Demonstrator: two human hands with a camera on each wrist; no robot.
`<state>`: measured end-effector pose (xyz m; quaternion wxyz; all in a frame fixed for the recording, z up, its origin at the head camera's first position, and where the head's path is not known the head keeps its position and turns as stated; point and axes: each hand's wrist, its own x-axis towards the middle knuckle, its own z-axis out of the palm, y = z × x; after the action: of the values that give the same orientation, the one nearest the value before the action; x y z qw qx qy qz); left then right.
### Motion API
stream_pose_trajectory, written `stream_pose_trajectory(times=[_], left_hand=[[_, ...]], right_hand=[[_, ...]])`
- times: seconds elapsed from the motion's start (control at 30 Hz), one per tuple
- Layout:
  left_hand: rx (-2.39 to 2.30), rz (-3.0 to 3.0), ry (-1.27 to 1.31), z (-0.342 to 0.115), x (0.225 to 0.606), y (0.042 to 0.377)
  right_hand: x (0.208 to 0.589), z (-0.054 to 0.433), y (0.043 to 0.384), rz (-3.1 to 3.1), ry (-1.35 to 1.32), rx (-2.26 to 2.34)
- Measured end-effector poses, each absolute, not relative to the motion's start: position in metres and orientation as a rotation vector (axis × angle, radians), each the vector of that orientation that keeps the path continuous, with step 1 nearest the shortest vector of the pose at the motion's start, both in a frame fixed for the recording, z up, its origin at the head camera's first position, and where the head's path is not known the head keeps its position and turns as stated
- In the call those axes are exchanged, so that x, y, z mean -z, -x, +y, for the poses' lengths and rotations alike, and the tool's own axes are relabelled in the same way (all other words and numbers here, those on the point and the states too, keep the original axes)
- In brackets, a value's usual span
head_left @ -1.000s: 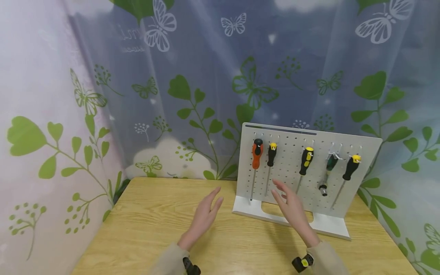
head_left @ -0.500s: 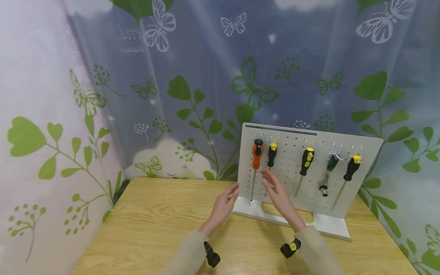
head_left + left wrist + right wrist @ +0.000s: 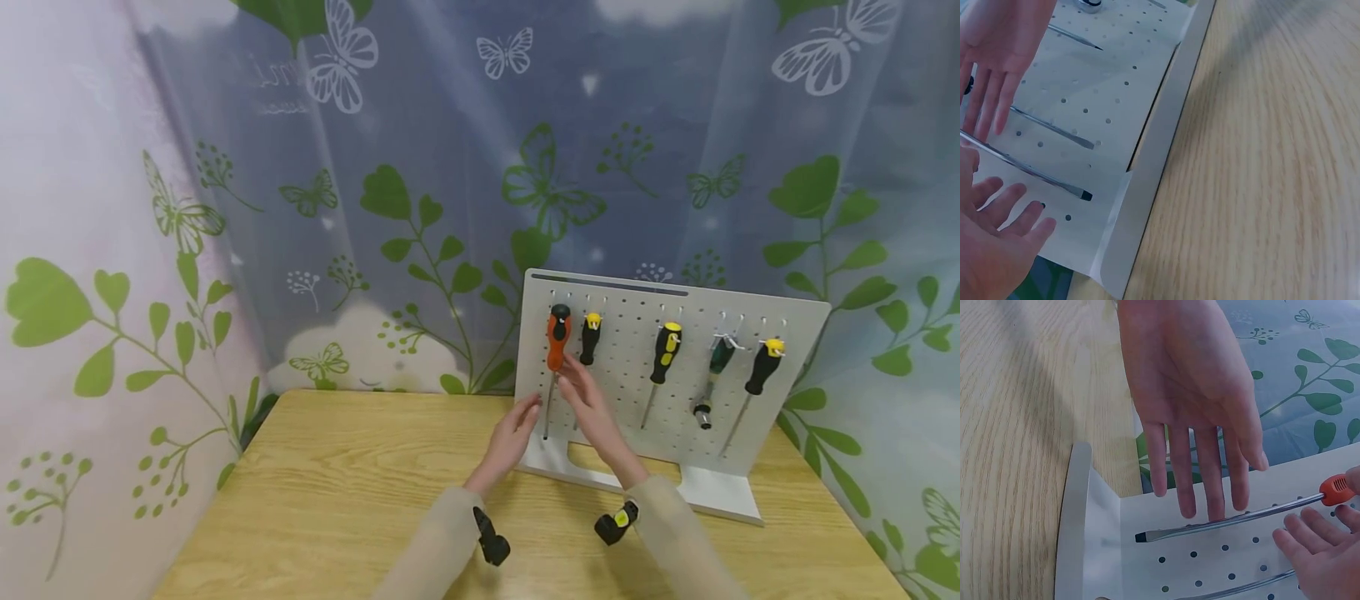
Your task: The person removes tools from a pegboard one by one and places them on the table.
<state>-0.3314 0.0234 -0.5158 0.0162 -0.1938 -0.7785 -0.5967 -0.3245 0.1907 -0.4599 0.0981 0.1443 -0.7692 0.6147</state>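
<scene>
An orange-and-black screwdriver (image 3: 558, 340) hangs upright at the left end of the white pegboard (image 3: 622, 383). My right hand (image 3: 591, 410) reaches up to it, fingertips right at the lower end of the orange handle (image 3: 1335, 490). In the right wrist view the thumb overlaps that handle and the other fingers spread below the shaft. The left hand (image 3: 512, 440) is beside the board's left edge, near the flat-tipped shaft (image 3: 1035, 174), fingers extended, holding nothing. A black screwdriver with a yellow cap (image 3: 590, 339) hangs just right of the orange one.
Farther right hang a black-and-yellow screwdriver (image 3: 665, 353), a green-handled tool (image 3: 722, 357) with a metal socket end, and another black screwdriver (image 3: 763, 368). The board's base (image 3: 731, 492) rests on a wooden table (image 3: 352, 475). A patterned curtain (image 3: 435, 125) stands behind.
Both hands have moved toward the orange screwdriver: the left hand rightward to the board's edge, the right hand leftward and up to the handle. The hanging tools have stayed in place.
</scene>
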Motion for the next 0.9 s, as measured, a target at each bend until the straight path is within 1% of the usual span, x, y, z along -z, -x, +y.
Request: stream_pose_trajectory(times=[0.47,0.9], left_hand=[[1.953,-2.392,0.590,0.028,0.513,0.331],[2.194,-2.220,0.629,0.027,0.510,0.319]], right_hand=[[0.455,0.186,0.326,-2.258,-0.363,-1.830],[0.442,0.184,0.330,-2.172,-0.349,-1.841]])
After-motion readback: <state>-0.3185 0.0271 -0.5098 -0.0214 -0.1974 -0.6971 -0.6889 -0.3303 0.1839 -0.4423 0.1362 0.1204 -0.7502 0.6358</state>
